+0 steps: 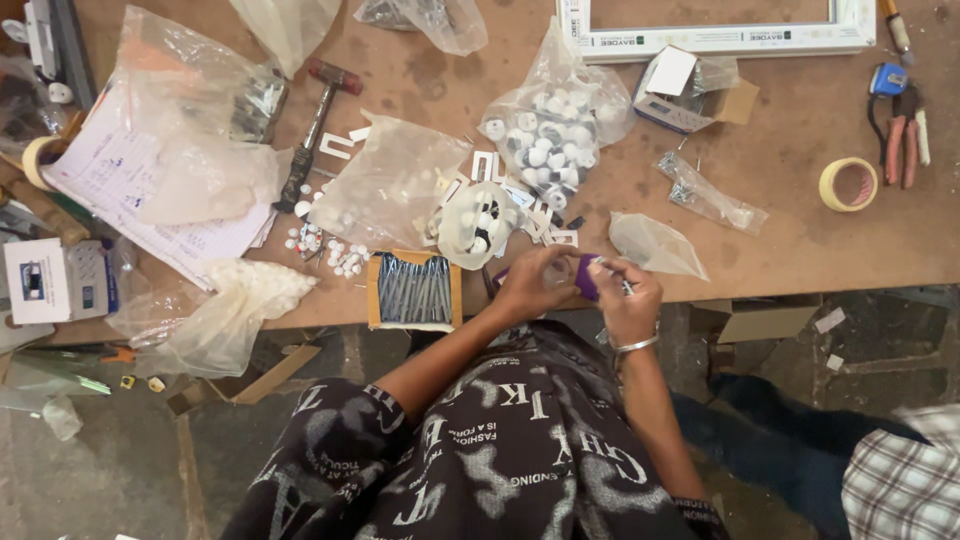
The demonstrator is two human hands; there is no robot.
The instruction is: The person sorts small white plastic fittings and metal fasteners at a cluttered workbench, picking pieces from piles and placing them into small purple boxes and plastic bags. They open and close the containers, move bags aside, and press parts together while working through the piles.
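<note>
Nearest the camera: dark patterned sleeves, both forearms reaching to the table edge. Left hand (528, 285) curled shut around a small clear piece w/ a purple part (586, 277) showing between the 2 hands; what the piece is, can't tell, too small. Right hand (625, 295) pinched closed on a thin metal pin-like bit at the purple part's right side, bracelet on that wrist. Both hands touching each other, held just over the front edge of the wooden table (790, 160). Just left of the L hand: open cardboard box of long dark nails (414, 291), at the table edge. Right of the R hand: an empty-looking clear bag (655, 245). Just beyond the hands: small bag of white caps (478, 222) w/ white plastic brackets scattered round it. Further left: big clear bag (390, 185), loose white caps (340, 255), crumpled plastic (235, 300) hanging over the edge, papers under more plastic. Mid-table: hammer (315, 125) lying diagonal, larger bag of white rollers (555, 125), small bag of screws (710, 195). Far right: tape roll (848, 184), pliers w/ red handles (900, 145). Far edge: white window frame (715, 35). Bottom right corner: another person's checked sleeve (905, 480), well apart from the hands.
</note>
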